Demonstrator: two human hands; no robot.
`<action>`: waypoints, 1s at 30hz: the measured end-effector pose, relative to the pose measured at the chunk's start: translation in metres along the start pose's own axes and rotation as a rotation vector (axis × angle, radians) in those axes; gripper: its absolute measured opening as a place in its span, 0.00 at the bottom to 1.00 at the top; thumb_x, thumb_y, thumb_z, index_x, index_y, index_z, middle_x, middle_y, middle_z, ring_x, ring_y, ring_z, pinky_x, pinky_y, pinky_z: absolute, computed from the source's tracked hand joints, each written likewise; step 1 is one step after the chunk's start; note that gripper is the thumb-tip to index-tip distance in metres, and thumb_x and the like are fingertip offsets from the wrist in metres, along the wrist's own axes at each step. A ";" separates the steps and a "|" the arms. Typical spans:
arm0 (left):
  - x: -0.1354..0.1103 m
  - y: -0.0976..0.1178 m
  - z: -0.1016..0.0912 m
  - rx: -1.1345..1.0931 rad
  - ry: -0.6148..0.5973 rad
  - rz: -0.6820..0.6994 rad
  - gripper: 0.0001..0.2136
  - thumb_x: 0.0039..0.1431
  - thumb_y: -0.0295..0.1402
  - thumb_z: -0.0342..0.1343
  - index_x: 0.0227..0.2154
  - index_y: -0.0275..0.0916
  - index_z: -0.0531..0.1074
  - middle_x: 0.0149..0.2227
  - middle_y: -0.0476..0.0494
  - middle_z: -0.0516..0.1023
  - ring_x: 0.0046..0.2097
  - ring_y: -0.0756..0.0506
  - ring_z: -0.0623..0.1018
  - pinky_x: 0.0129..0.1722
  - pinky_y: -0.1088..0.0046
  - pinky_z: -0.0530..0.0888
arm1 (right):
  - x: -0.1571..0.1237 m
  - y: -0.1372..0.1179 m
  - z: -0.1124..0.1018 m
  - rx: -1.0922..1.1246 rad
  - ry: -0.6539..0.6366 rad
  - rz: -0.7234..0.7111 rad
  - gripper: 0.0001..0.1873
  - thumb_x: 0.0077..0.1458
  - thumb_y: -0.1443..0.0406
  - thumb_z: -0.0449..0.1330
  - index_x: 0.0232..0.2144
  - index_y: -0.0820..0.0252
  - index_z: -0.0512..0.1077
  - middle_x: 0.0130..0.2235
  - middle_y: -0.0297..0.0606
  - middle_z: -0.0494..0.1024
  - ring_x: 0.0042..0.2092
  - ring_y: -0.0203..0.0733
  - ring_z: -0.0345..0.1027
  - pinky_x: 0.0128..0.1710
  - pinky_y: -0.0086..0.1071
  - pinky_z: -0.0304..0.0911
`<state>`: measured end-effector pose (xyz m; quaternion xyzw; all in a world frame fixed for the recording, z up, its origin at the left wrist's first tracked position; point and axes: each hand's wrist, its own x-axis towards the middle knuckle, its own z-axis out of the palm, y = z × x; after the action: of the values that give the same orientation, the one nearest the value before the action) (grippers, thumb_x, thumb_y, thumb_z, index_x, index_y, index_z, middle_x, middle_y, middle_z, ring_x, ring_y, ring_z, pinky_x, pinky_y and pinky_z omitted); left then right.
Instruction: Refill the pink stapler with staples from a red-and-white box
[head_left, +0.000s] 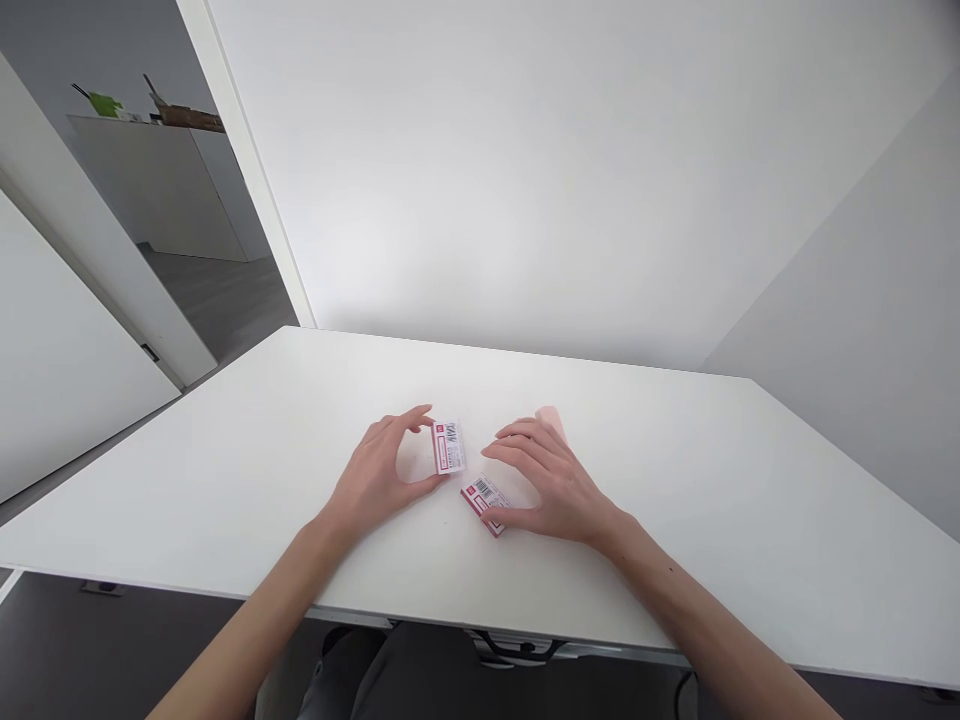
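Two small pink and white boxes with barcodes lie near the middle of the white table (pixel 225 470). My left hand (pixel 382 470) pinches the sides of the upper box (pixel 448 447) between thumb and index finger. The lower box (pixel 485 503) lies tilted, and my right hand (pixel 547 480) arches over it with the thumb against its near end and the fingers spread above. A pale pink flat object (pixel 551 420) shows just beyond my right hand's fingers; I cannot make out what it is.
White walls close off the table's far and right sides. To the left, a doorway opens onto a grey floor and a white cabinet (pixel 150 185) with clutter on top. The table's near edge runs just above my lap.
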<state>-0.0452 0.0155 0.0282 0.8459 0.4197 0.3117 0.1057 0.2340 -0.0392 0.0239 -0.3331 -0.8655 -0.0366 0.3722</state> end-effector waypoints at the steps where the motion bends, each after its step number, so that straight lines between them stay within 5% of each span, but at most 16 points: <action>1: -0.002 -0.004 -0.005 -0.004 -0.001 -0.022 0.37 0.59 0.49 0.66 0.67 0.50 0.59 0.56 0.44 0.78 0.59 0.36 0.77 0.60 0.53 0.72 | 0.000 -0.002 0.000 0.026 -0.019 0.001 0.35 0.60 0.50 0.70 0.65 0.47 0.65 0.52 0.44 0.81 0.56 0.58 0.73 0.59 0.57 0.68; 7: -0.009 -0.015 -0.015 -0.037 -0.063 -0.117 0.39 0.56 0.54 0.67 0.67 0.51 0.59 0.57 0.44 0.78 0.59 0.37 0.77 0.61 0.53 0.72 | -0.001 -0.010 0.003 0.098 -0.129 -0.030 0.40 0.58 0.46 0.69 0.67 0.51 0.63 0.56 0.46 0.80 0.57 0.57 0.75 0.56 0.51 0.71; 18: -0.010 -0.018 -0.012 -0.096 -0.163 -0.157 0.44 0.54 0.55 0.68 0.70 0.54 0.55 0.63 0.45 0.75 0.65 0.35 0.72 0.65 0.51 0.69 | -0.001 -0.012 0.002 0.030 -0.265 0.003 0.33 0.61 0.48 0.67 0.62 0.58 0.68 0.55 0.47 0.81 0.59 0.56 0.73 0.58 0.51 0.67; 26: -0.014 -0.010 -0.018 -0.148 0.061 -0.178 0.37 0.58 0.51 0.67 0.66 0.50 0.60 0.57 0.45 0.79 0.58 0.39 0.78 0.60 0.55 0.72 | -0.006 -0.010 0.006 -0.025 -0.240 -0.006 0.33 0.61 0.46 0.67 0.59 0.59 0.71 0.51 0.48 0.82 0.54 0.57 0.73 0.56 0.52 0.68; 30: -0.025 -0.019 -0.030 -0.089 0.072 -0.200 0.37 0.57 0.53 0.67 0.66 0.50 0.60 0.56 0.44 0.79 0.57 0.39 0.78 0.60 0.54 0.72 | -0.006 -0.013 0.009 -0.055 -0.173 0.033 0.35 0.59 0.43 0.67 0.59 0.58 0.72 0.51 0.49 0.82 0.53 0.58 0.74 0.53 0.52 0.69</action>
<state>-0.0870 0.0056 0.0322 0.7826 0.4912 0.3480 0.1586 0.2236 -0.0494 0.0158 -0.3592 -0.8876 -0.0253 0.2872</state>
